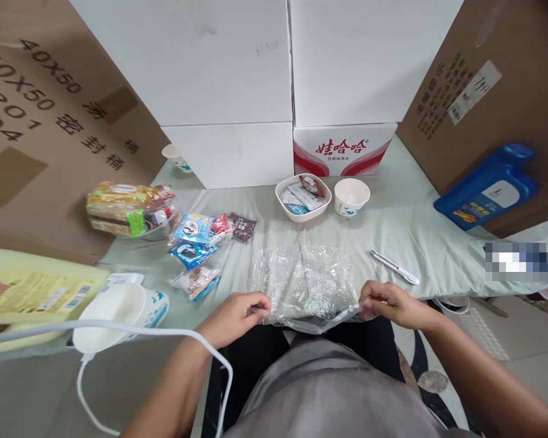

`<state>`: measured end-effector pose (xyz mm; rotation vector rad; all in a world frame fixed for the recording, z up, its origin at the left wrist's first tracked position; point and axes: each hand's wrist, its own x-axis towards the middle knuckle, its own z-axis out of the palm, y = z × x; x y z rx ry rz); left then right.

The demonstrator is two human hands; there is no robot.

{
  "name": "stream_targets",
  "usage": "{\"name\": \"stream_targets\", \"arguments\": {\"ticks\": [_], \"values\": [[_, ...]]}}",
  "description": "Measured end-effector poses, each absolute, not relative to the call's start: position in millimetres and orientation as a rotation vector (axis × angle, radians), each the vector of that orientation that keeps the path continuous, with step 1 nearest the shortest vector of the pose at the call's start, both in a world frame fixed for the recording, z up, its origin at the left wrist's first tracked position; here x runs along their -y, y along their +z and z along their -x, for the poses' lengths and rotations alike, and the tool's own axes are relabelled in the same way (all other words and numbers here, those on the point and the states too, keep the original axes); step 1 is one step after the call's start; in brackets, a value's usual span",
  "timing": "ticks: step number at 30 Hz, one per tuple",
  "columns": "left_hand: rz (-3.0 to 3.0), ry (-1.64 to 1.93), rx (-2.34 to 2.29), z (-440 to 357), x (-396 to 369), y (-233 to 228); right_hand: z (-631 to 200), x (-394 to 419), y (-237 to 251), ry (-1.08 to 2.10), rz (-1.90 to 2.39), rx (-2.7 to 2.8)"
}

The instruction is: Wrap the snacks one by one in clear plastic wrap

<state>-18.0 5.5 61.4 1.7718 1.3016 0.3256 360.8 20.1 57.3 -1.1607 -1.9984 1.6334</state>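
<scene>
1. Left hand [235, 313]: grip closed, pinching the left near edge of a clear plastic bag [307, 283].
2. Right hand [390, 304]: grip closed on the bag's right near edge; the bag is held between both hands.
3. Bag position: crumpled, lying flat at the near edge of the worktop [411, 225], directly in front of the person.
4. Beyond the bag: white square bowl [302, 196] holding small sachets; white paper cup [351, 196] just beside it, to its right.
5. Left of the bag: loose snack packets [196, 243]; a wrapped bread pack [128, 210] further left.
6. Right of the bag: a pen [394, 266], apart from the right hand.
7. Far right: blue bottle [488, 185] lying against a cardboard box.
</scene>
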Motion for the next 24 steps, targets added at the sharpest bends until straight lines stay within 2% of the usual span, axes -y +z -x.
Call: {"name": "stream_targets", "arguments": {"ticks": [4,8,17,21,24], "values": [[-1.474,0.543,-1.437,15.1,-26.6,51.4,-341.0,-38.5,39.0,1.457,1.357,1.655],[-1.442,0.678,-1.731,9.1,-47.9,30.9,-316.7,-61.7,18.7,1.185,1.561,1.592],[-1.838,0.487,-2.225,3.6,-59.2,8.6,-297.5,-81.9,8.5,0.405,1.967,2.095],[-2.083,0.746,-2.349,-2.7,-57.3,4.1,-296.7,-85.7,5.8,0.268,2.013,2.218],[-2.380,0.848,-2.064,-14.9,-53.4,4.1,-299.4,-87.5,3.7,0.261,2.002,2.275]]}}
